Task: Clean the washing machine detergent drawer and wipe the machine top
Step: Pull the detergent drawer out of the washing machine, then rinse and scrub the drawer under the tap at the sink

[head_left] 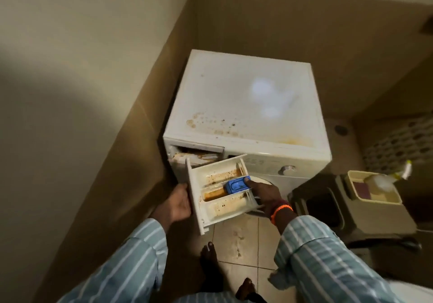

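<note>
No writing is readable. I hold the drawer clear of its slot, in front of the washer. My left hand grips its front panel; my right hand grips its far side, thumb on the blue insert. Brown stains line its compartments. Rust spots mark the washer top. A wall stands close on the left, a stool on the right.

Obscured: left hand fingers behind the detergent drawer front panel; right hand palm beneath drawer's far side; tub contents right of the grip, blurred beyond telling.
</note>
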